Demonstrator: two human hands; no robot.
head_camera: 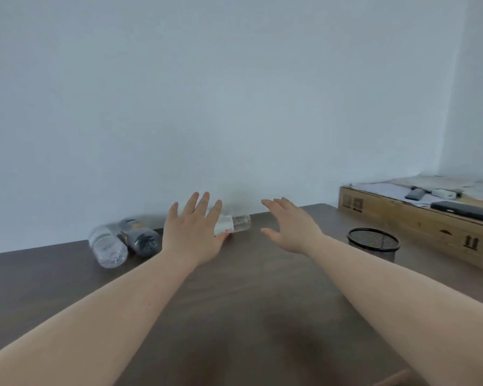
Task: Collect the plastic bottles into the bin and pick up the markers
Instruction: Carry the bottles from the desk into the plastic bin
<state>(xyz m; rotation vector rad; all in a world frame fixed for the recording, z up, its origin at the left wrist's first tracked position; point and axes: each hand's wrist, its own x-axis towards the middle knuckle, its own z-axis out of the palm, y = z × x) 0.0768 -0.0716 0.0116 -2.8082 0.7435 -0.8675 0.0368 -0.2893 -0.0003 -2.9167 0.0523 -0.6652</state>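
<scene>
Both hands are spread wide and hold nothing. The left hand (191, 232) partly covers a clear plastic bottle with a white label (232, 223), lying on the dark wooden table (248, 302) near the wall. The right hand (290, 227) hovers beside it. The round bottle may roll away if pushed; the black mesh bin (373, 246) stands apart.

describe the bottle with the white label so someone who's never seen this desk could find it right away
Start at the far edge of the dark desk, along the wall. The bottle with the white label lies on its side there, just beyond the left hand. The two bottles further left show no white label.
</scene>
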